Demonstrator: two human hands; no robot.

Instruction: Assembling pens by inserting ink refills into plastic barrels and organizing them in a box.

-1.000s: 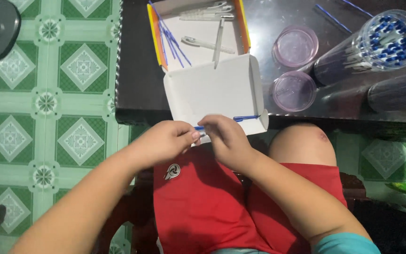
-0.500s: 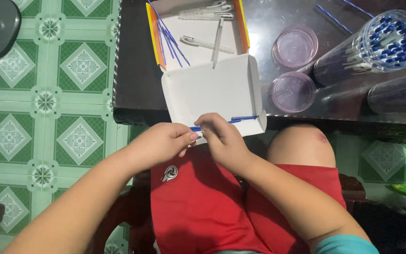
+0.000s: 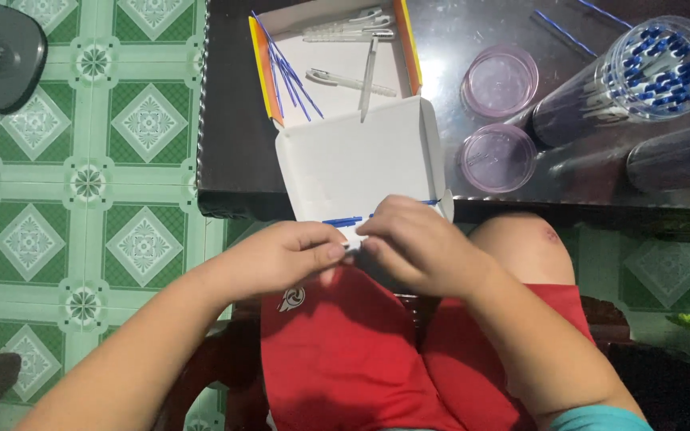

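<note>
Pen refill, a thin blue tube, lies just below the middle of the frame, pinched at both ends between the two hands over the near edge of the white box flap. It looks very light, narrow and somewhat bendy, so I judge it would flex or slip if squeezed hard in the middle; the best hold seems to be a fingertip pinch near each end, as here. The left hand has thumb and forefinger closed on the left end, the other fingers curled in. The right hand has its fingertips closed over the right part of the tube, and a short blue length sticks out past it toward the right. Whether a white pen part sits between the fingertips as well I cannot tell, as the fingers hide it.

Above the hands, in the upper middle of the frame, an open box with orange sides holds more blue refills and clear pen barrels. It rests on a dark table. Right of the box lie two round purple lids, and at the upper right a clear jar lies on its side, full of blue-capped pens. Red shorts fill the lower middle, with green patterned floor tiles at the left.
</note>
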